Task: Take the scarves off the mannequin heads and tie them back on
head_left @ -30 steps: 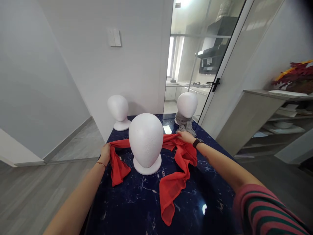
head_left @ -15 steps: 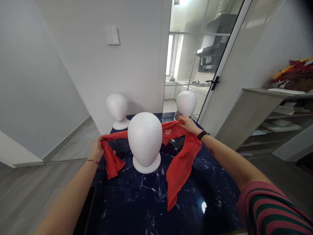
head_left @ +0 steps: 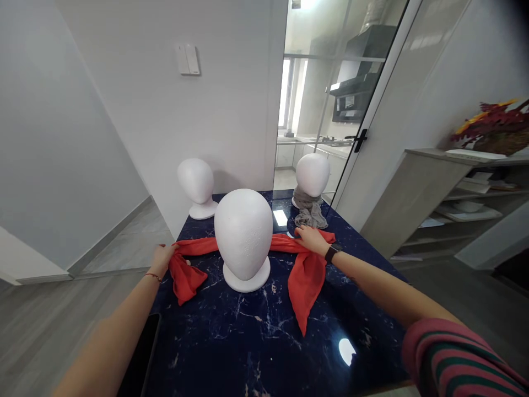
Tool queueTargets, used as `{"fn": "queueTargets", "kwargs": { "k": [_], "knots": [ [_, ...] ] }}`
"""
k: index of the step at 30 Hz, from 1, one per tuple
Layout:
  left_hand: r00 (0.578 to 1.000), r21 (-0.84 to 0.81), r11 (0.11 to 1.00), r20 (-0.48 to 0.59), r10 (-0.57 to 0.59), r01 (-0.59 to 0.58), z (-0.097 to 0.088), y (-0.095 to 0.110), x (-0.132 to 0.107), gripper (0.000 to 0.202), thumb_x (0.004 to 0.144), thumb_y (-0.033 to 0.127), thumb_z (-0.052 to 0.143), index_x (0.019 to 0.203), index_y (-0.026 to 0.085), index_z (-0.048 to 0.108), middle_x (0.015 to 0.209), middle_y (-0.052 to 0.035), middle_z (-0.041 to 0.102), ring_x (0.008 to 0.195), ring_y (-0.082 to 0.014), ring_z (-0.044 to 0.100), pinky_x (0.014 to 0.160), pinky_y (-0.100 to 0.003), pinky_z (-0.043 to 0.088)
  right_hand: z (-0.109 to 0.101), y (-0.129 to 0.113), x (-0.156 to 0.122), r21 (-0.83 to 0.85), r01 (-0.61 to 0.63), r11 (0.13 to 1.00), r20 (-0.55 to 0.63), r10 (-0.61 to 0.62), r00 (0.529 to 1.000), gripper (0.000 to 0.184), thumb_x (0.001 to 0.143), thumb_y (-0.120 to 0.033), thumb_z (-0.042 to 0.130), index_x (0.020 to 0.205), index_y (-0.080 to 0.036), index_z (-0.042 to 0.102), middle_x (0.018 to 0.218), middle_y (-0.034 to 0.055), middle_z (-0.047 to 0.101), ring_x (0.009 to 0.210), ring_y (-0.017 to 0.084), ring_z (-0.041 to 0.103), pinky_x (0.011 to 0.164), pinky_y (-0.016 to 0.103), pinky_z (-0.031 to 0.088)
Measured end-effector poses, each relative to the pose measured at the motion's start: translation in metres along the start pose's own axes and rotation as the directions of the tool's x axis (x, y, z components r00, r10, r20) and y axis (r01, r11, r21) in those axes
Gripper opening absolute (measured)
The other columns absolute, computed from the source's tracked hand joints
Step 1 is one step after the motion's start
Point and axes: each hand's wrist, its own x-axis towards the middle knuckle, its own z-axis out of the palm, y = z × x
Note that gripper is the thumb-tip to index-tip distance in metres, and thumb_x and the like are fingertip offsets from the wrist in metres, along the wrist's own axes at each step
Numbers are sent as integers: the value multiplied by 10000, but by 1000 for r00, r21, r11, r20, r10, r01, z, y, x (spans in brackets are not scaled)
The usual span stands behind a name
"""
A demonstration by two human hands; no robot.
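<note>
A white foam mannequin head (head_left: 243, 234) stands upright on its round base on the dark blue marbled table (head_left: 231, 342). Behind its neck runs a red scarf (head_left: 308, 275), pulled out to both sides. My left hand (head_left: 164, 258) is closed on the scarf at the left, with one end hanging down onto the tabletop. At the right, my right hand (head_left: 312, 240) grips the scarf, and the other end drapes forward below it. The stretch directly behind the head is hidden.
Two more white mannequin heads stand at the back: a bare one (head_left: 196, 184) on the left and one (head_left: 313, 173) on the right with a grey scarf (head_left: 309, 209) around its neck. A black flat device (head_left: 140, 353) lies at the front left. A shelf unit (head_left: 430, 193) stands right.
My right hand has lowered, bringing the scarf's right side down toward the table. The grey scarf now shows beyond it. My left hand has dropped slightly.
</note>
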Motion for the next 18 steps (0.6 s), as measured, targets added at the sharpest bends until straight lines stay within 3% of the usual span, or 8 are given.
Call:
{"fn": "queueTargets", "kwargs": {
  "k": [2,4,6,8,9,10,13,18],
  "knots": [
    [986,144,979,-66,153,-142,4,5,-6,356,535,113,692,825,172,493,1097,-151,568,1242,-397,377,902,-456,395,2,-14,-4,-90,66,994,-112,-76,991,250,917,-226,426,1077,-126,590,1141,187,589,1082,276,532,896,361,365],
    [921,265,882,73,383,-388,13,11,-16,370,535,114,685,873,185,553,1187,-144,554,1269,-376,363,1006,-466,321,8,-29,-9,-169,221,960,-127,-244,961,285,944,-293,390,1079,-146,594,1093,168,610,1048,262,547,915,371,358],
    [769,200,766,382,513,-611,29,15,-28,318,555,123,671,854,210,603,1134,-109,610,1178,-322,479,1041,-423,313,18,-43,-13,-185,371,910,-64,-388,919,338,924,-392,447,1131,-159,578,1099,151,616,1034,259,556,919,376,369],
    [617,28,754,595,515,-656,46,15,-39,258,553,132,689,780,235,622,1050,-74,662,1085,-283,555,1042,-387,335,29,-51,-13,-170,407,897,-44,-419,907,370,902,-394,495,1177,-155,556,1145,150,604,1064,262,547,926,384,379],
    [589,-19,774,637,497,-632,54,13,-44,246,543,130,704,746,242,620,1025,-62,675,1069,-275,567,1043,-380,339,34,-53,-12,-157,390,907,-52,-402,914,336,908,-356,489,1161,-149,566,1140,148,607,1067,256,547,927,380,384],
    [594,-37,800,649,474,-599,62,10,-47,246,530,118,716,714,244,614,1008,-56,683,1066,-275,570,1045,-380,338,38,-53,-10,-127,362,923,-63,-372,926,285,921,-309,466,1120,-146,588,1115,141,618,1058,243,553,923,366,391],
    [693,0,859,591,413,-511,77,0,-50,239,534,62,705,653,234,589,966,-71,687,1083,-286,559,1049,-389,325,42,-47,3,-1,261,965,-93,-260,961,250,951,-231,388,978,-158,625,1007,98,653,971,193,591,866,300,419],
    [801,53,894,469,371,-446,86,2,-40,214,629,18,590,636,231,567,797,-77,660,1043,-287,581,956,-370,399,37,-35,35,58,130,990,-111,-123,986,305,978,-233,308,1015,-180,606,927,59,687,803,154,639,703,238,438]
  ]
}}
